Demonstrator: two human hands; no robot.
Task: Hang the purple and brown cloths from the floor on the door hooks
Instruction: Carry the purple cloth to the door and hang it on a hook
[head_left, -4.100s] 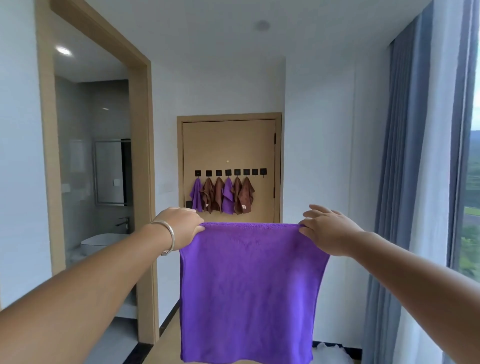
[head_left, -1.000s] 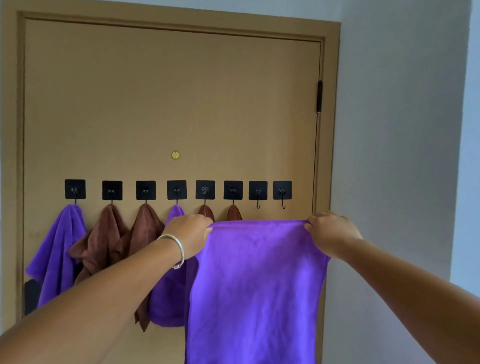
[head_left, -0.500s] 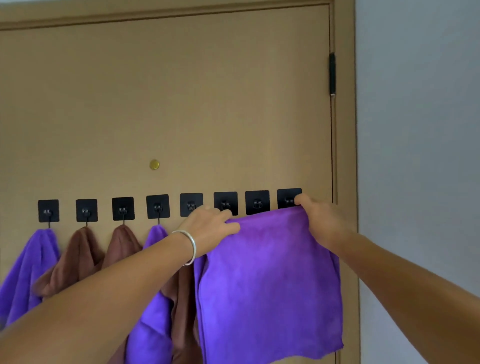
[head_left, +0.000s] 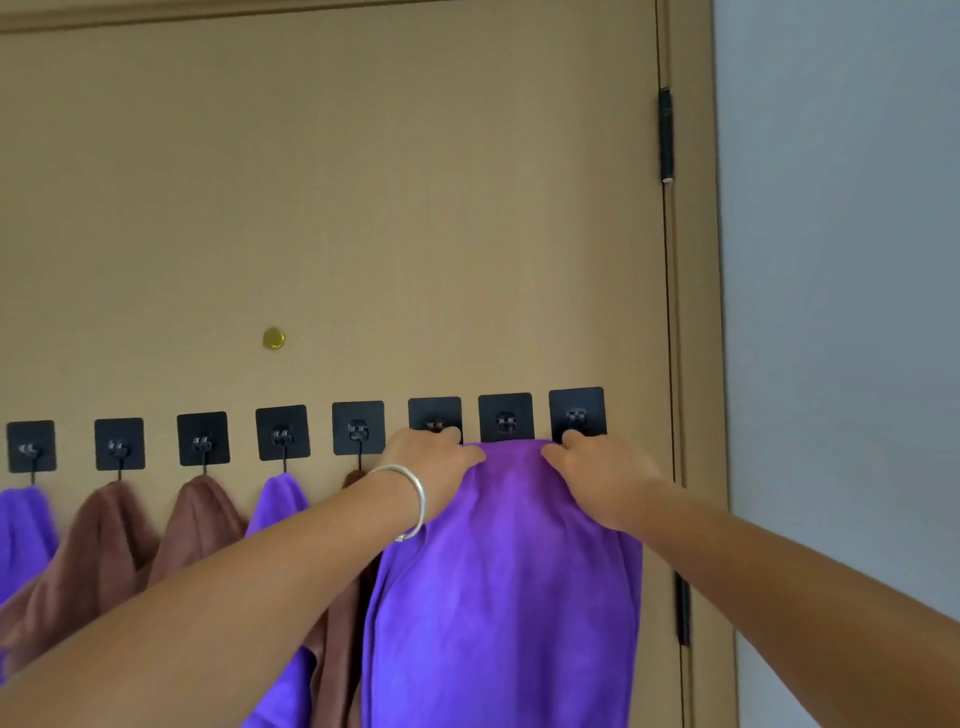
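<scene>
Item: purple cloth (head_left: 509, 582), in hand, at the door (head_left: 363, 208).

Grip. My left hand (head_left: 431, 467) pinches the top edge of the cloth at its left end, fingers curled over the hem, a silver bangle (head_left: 410, 501) on the wrist. My right hand (head_left: 597, 478) pinches the same edge at its right end, fingers bent over the fabric. Neither hand is spread; both have hold of the cloth and nothing else.

Position. The cloth hangs flat against the door at about 5 o'clock in my view, its top edge bunched up between my hands and lying just under the seventh hook plate (head_left: 505, 418), the second from the right. My left fingertips touch the sixth plate (head_left: 435, 415); my right index finger touches the eighth plate (head_left: 576, 413).

Change. Half a second ago my hands were wider apart and the edge was stretched straight beneath the plates. Now they have drawn together and the fabric humps upward between them. I judge this gathers the hem to catch on the seventh hook; whether it is already caught I cannot tell, as the hook's tip is hidden.

Also present. Purple (head_left: 280, 504) and brown (head_left: 202, 514) cloths hanging from the hooks at 9 o'clock; a brass stud (head_left: 274, 339) at 11 o'clock.

Remaining. By my estimate, one hook stays free after this.
</scene>
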